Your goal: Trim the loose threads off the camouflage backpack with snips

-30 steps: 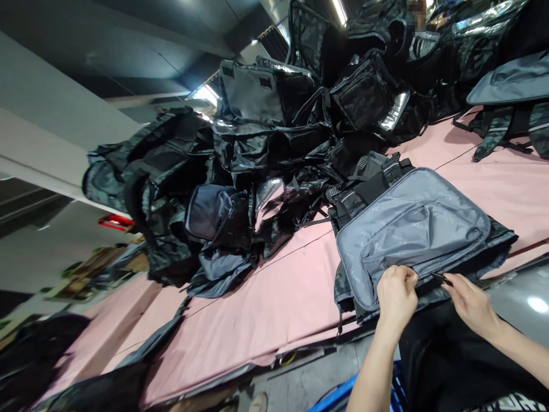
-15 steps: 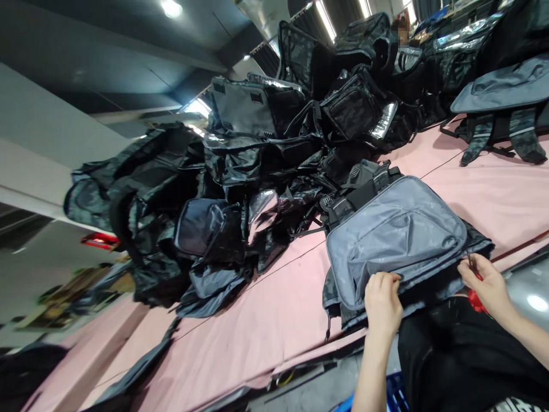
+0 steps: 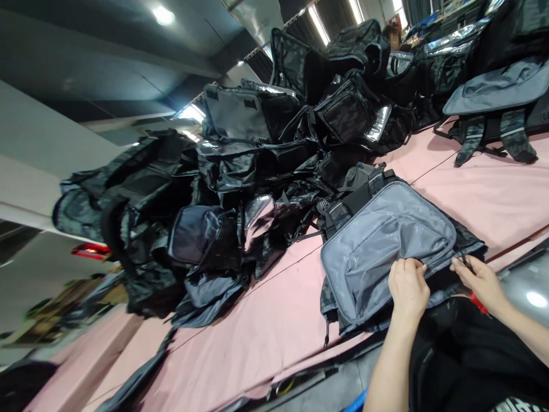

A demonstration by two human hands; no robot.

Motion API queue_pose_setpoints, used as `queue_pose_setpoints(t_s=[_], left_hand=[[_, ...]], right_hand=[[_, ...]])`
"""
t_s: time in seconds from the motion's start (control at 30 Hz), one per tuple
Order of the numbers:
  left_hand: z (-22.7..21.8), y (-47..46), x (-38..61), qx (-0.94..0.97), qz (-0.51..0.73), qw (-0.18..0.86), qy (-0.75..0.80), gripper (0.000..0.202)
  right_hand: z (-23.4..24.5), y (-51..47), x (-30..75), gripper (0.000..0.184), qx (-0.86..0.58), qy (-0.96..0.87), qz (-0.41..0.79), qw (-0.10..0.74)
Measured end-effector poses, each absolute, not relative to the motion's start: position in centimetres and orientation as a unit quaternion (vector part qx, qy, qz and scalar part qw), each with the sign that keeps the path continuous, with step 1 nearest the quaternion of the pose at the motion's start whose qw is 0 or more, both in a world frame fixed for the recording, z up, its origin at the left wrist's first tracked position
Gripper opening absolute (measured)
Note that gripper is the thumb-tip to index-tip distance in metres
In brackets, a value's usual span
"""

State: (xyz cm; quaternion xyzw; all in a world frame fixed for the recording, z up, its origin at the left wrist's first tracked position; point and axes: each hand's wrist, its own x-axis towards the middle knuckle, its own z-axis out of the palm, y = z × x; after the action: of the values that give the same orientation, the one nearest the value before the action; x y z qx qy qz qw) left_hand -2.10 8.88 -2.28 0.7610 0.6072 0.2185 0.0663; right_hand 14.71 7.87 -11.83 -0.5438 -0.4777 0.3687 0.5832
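A backpack (image 3: 390, 246) lies on the pink-covered table with its grey lining outward and its black camouflage straps on the far side. My left hand (image 3: 409, 289) is closed, its fingers pinching the near edge of the grey lining. Just to the right, my right hand (image 3: 480, 283) is closed around small dark scissors (image 3: 466, 261), whose tips are at the edge of the bag. Something red (image 3: 479, 303) shows beneath that hand. The fingertips of both hands are partly hidden.
A large heap of black camouflage backpacks (image 3: 253, 166) covers the far and left side of the pink table (image 3: 240, 355). Another grey-lined backpack (image 3: 497, 86) lies at the far right. Behind the heap a person (image 3: 392, 40) is partly visible.
My left hand has moved right along the bag's edge, closer to my right hand. My right hand stays near the right corner with the scissors. The view has shifted slightly.
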Motion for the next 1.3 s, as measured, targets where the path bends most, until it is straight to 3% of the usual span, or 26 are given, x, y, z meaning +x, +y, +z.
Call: queue_pose_setpoints(t_s=[0.2, 0.5, 0.7, 0.97, 1.3], left_hand=[[-0.6, 9.3, -2.0, 0.740, 0.175, 0.146, 0.633, 0.012], [-0.7, 8.9, -1.8, 0.738, 0.182, 0.146, 0.633, 0.013], [-0.7, 8.9, -1.8, 0.738, 0.179, 0.146, 0.634, 0.014], [-0.8, 8.9, -1.8, 0.743, 0.176, 0.141, 0.631, 0.013], [-0.3, 8.9, -1.5, 0.743, 0.163, 0.140, 0.634, 0.014]], right_hand=[[-10.9, 6.5, 13.9, 0.037, -0.548, -0.511, 0.306, 0.588], [-9.9, 7.3, 12.2, 0.019, -0.515, -0.560, 0.171, 0.626], [-10.3, 8.0, 11.5, 0.009, -0.486, -0.580, 0.143, 0.638], [-8.4, 5.6, 13.3, 0.017, -0.436, -0.645, 0.236, 0.582], [-10.4, 7.3, 13.3, 0.014, -0.498, -0.599, 0.112, 0.617]])
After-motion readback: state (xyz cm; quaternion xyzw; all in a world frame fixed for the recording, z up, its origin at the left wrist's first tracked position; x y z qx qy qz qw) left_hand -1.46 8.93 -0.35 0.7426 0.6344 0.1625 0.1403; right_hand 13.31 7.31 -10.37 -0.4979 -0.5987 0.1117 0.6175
